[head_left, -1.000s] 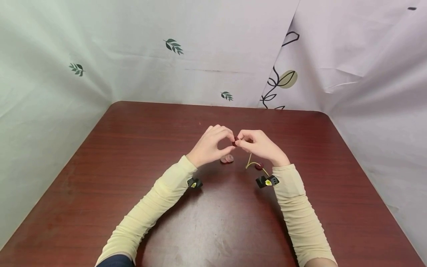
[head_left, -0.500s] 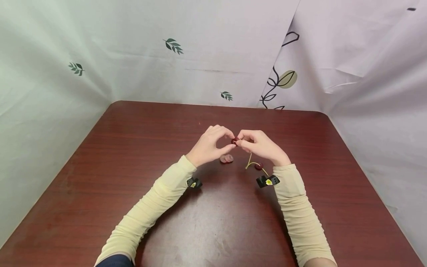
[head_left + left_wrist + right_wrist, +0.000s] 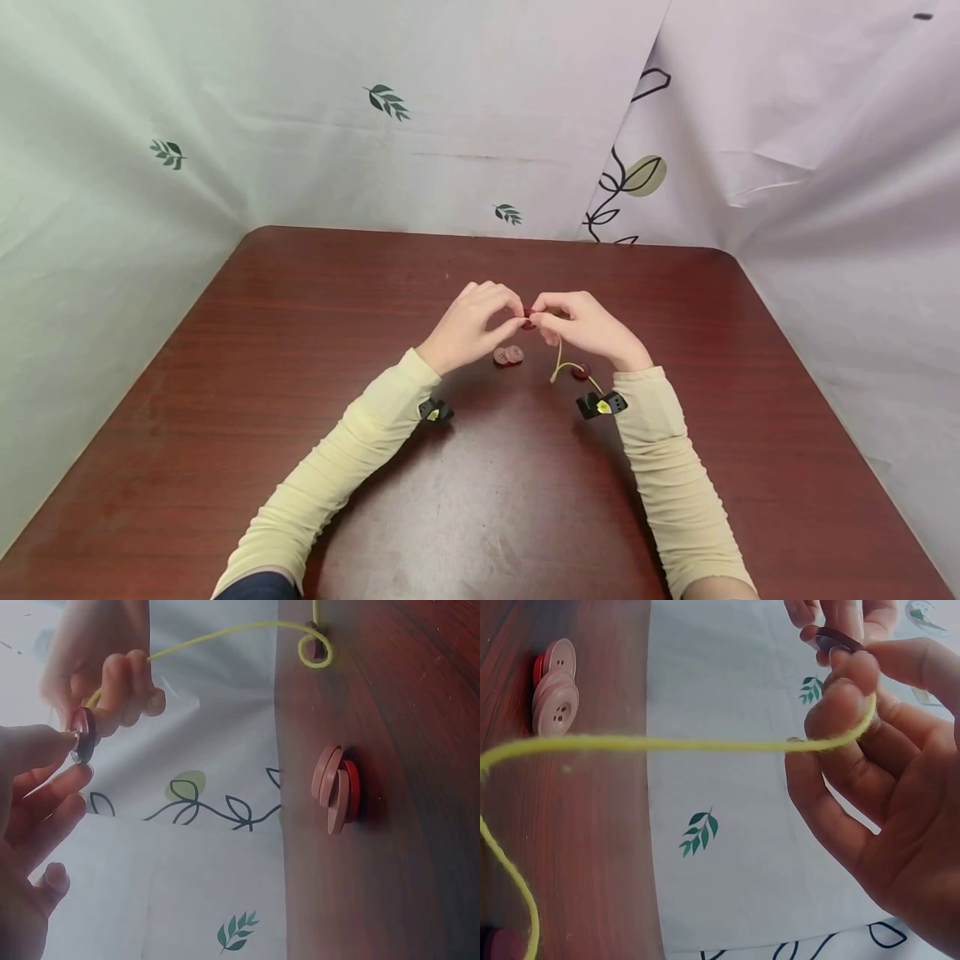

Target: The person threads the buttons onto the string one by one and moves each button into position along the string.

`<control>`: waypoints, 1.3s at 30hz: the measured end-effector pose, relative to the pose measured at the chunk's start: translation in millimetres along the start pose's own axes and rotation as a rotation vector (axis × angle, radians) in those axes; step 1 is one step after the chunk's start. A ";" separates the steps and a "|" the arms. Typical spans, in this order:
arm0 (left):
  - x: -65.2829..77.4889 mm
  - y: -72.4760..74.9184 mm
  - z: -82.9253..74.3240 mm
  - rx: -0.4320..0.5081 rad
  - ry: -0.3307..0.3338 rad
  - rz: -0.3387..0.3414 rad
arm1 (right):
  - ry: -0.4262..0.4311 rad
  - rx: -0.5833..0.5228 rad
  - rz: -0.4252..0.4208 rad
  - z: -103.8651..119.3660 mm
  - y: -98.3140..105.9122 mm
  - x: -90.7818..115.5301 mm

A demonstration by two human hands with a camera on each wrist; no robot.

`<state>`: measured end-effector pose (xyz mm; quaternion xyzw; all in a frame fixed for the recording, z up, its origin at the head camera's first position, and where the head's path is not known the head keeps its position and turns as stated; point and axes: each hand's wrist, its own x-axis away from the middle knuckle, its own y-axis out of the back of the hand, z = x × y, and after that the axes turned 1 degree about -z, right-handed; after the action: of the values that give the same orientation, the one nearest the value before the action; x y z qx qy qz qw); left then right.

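Note:
Above the table my left hand (image 3: 472, 327) pinches a dark red button (image 3: 85, 735) between thumb and fingers. Close against the button's other side, my right hand (image 3: 588, 329) pinches a yellow string (image 3: 705, 744) at its fingertips. A small pale bit shows on the button's left-hand face in the left wrist view; whether it is the string's end I cannot tell. From the right hand the string hangs down to the table, where a second dark red button (image 3: 581, 372) sits on it. Fingers hide where string and held button meet.
Several loose buttons, pink ones (image 3: 556, 709) and a red one (image 3: 352, 791), lie in a small overlapping pile on the brown table (image 3: 480, 483), below the left hand. White patterned cloth (image 3: 465, 125) hangs behind the table and along its sides.
Both hands stay nearly in place. The held button has turned slightly, and the left thumb has moved up closer to it. The hanging string has shifted a little below the right hand.

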<state>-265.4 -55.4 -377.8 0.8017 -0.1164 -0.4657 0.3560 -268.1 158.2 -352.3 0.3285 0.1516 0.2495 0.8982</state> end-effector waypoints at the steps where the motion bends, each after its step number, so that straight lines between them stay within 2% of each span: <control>1: 0.2 0.0 0.3 0.003 0.002 0.003 | -0.006 0.006 -0.004 0.1 0.3 0.0; 15: -0.1 4.0 -0.1 0.040 0.079 0.028 | -0.033 0.046 -0.062 -5.7 2.8 -0.2; 28: -1.5 6.9 -0.6 0.010 0.084 -0.001 | -0.068 0.032 -0.037 -17.8 5.4 -0.7; 34: -0.9 9.1 -0.4 0.001 0.110 -0.010 | -0.087 0.022 -0.018 -25.2 7.1 -1.1; 39: -1.2 12.0 -0.8 -0.014 0.093 -0.033 | -0.098 0.010 -0.015 -34.2 8.3 -2.3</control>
<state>-263.7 -63.1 -368.6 0.8219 -0.0829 -0.4345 0.3589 -287.8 180.0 -371.8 0.3438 0.1112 0.2255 0.9048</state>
